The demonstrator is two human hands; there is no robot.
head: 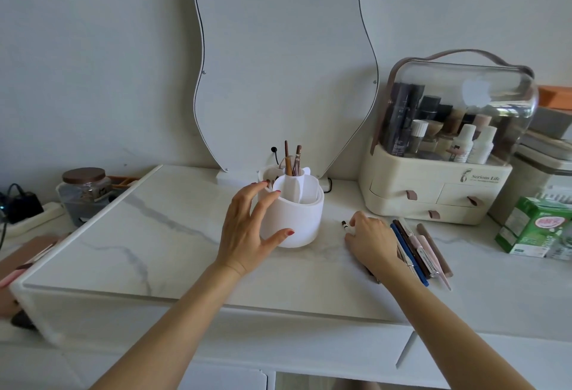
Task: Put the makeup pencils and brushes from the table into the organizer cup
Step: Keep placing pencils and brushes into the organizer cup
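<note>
A round white plastic organizer cup (292, 219) with inner compartments stands upright on the white marble-patterned tabletop (154, 234), just in front of the wavy-edged white mirror panel (278, 64) on the wall. A few brown-handled brushes and pencils (292, 158) already stand in its rear compartments.

The left hand (247, 231) is spread wide against the left side of the cup, with fingertips near the rim and the thumb touching the lower wall.

To the right of the cup, the right hand (370, 242) rests on the tabletop, fingers curled around a thin white pencil with a dark tip (344, 224) that points toward the cup. Just beyond that hand, farther right of the cup, lies a loose bunch of makeup pencils and brushes (421, 250) in blue, brown, white and pink.

Behind them, right of the cup, sits a cream cosmetics case with a clear domed lid (448, 141).
</note>
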